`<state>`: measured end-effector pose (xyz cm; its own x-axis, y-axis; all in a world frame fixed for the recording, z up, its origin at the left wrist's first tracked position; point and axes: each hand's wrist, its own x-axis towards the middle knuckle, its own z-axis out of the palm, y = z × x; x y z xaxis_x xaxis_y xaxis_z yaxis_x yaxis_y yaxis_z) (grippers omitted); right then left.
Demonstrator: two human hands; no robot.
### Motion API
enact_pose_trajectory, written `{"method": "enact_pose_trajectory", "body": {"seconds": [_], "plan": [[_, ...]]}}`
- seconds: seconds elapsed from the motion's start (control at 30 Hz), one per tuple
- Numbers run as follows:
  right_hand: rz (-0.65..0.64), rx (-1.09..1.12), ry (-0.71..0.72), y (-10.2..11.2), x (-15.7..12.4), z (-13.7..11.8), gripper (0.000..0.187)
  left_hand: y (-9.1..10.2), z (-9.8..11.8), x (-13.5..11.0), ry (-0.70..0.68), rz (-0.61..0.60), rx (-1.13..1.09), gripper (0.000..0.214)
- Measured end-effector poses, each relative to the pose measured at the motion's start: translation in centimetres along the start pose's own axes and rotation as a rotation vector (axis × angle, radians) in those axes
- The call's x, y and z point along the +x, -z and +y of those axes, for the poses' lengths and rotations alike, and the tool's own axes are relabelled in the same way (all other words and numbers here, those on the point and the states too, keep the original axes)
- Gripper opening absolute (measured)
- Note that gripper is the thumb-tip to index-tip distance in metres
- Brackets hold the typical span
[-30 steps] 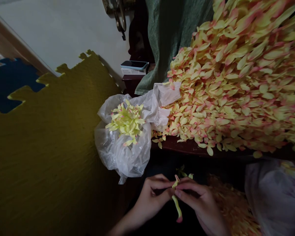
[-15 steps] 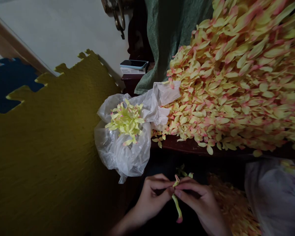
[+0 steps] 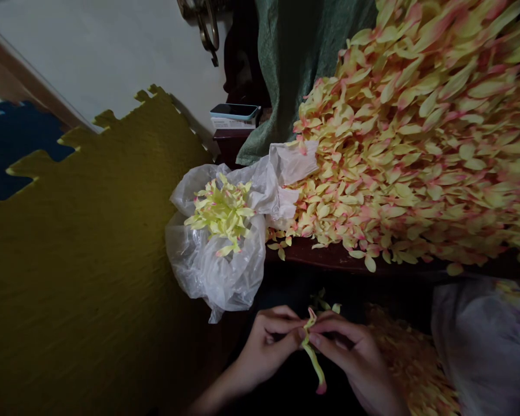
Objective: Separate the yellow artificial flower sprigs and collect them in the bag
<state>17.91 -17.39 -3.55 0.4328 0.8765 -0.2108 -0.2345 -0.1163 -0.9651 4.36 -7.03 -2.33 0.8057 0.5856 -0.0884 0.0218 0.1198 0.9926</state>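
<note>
Apparently for fine control, left hand [image 3: 268, 344] and right hand [image 3: 350, 349] pinch thin yellow-green, pink-tipped strip [image 3: 314, 361] between them, both grips closed on it, near dark-red table [image 3: 325, 257]; crumpled translucent plastic bag [image 3: 236, 280] seemingly keeps yellow-green petal cluster [image 3: 223, 212] together.

Your left hand [image 3: 266, 341] and right hand [image 3: 346, 346] are bare (the right thumbnail [image 3: 315, 339] looks short), as is your left forearm [image 3: 220, 390].
</note>
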Motion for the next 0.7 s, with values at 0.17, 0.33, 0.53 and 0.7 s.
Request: {"method": "enact_pose_trajectory", "body": {"seconds": [0.17,0.33,0.53,0.7], "plan": [[0.052,-0.13,0.07,-0.6,-0.5,0.0,0.009,-0.2,-0.4,0.0,-0.046,0.059,0.081,0.022],[0.199,-0.524,0.36,-2.1,-0.8,0.4,0.011,-0.8,-1.2,-0.2,-0.104,0.18,0.226,0.023],[0.233,-0.653,0.412,-2.9,-0.5,1.6,0.012,-1.2,-1.9,0.1,-0.065,0.326,0.158,0.019],[0.261,-0.642,0.446,-3.2,-0.4,2.0,0.009,-0.7,-1.4,0.5,0.026,0.25,0.087,0.023]]}}
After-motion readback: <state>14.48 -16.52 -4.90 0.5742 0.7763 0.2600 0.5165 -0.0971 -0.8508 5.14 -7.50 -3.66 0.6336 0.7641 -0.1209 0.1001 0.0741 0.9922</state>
